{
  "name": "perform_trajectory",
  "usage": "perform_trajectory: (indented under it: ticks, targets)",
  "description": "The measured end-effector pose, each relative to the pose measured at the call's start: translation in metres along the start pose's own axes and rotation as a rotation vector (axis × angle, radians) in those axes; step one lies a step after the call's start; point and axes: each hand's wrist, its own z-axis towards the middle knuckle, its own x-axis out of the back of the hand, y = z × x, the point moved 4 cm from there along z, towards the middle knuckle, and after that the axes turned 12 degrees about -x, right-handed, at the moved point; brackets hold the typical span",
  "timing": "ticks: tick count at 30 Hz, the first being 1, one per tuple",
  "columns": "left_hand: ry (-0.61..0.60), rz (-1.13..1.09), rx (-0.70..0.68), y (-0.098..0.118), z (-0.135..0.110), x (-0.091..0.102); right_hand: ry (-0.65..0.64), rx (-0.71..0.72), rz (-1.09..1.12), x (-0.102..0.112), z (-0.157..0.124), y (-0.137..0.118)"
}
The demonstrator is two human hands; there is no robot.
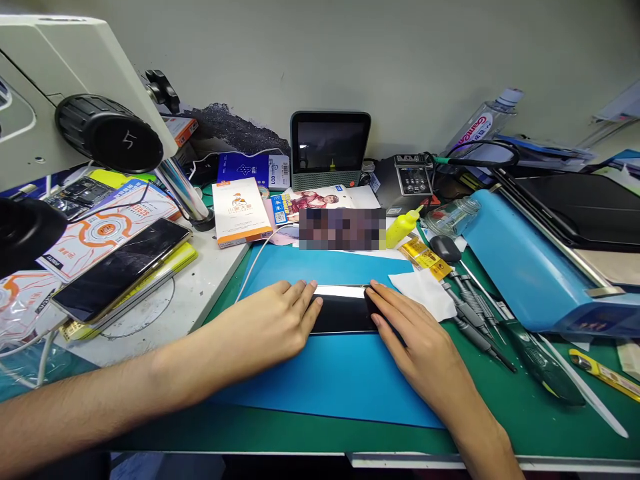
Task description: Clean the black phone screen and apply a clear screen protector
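A black smartphone point(343, 315) lies sideways on the blue mat point(320, 383), its glossy screen up, with a bright reflection along the far edge. My left hand point(287, 313) grips its left end, fingers over the top and thumb at the near side. Around the right end, my right hand point(417, 330) has its fingers at the far corner and its thumb near the front edge. Both ends of the phone are partly hidden under my hands. A white cloth point(425, 293) lies just beyond my right hand.
At left stand a microscope point(107, 133) and another phone point(123, 267) on a yellow item. Screwdrivers point(473, 323), a green-handled tool point(543, 360) and a yellow cutter point(605, 373) lie right. Behind are a white box point(241, 210), a smart display point(330, 147) and a yellow bottle point(403, 228).
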Motion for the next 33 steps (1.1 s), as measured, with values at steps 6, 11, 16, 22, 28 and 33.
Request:
perform_trajectory:
  ticks: [6,11,16,22,28,33]
  targets:
    - [0.024,-0.027,0.053,0.0032,-0.0019,0.0014,0.002,0.001,0.0,0.0004,-0.0001,-0.0007]
    - [-0.02,-0.051,0.083,0.0074,-0.0064,-0.0005,0.01,-0.002,0.011,0.001,-0.001,-0.0006]
    - [-0.048,0.006,0.049,0.0087,-0.0043,0.0006,0.013,0.008,0.006,-0.0002,-0.0011,-0.0001]
    - [-0.069,0.051,-0.003,0.0081,-0.0028,0.0013,0.006,-0.003,0.017,0.0002,-0.0018,-0.0005]
    - [-0.074,0.047,0.001,0.0083,-0.0033,0.0035,0.004,0.002,0.017,0.0005,-0.0022,-0.0011]
    - [-0.063,0.082,-0.041,0.0071,-0.0018,0.0048,0.009,0.007,0.005,0.0002,-0.0028,-0.0002]
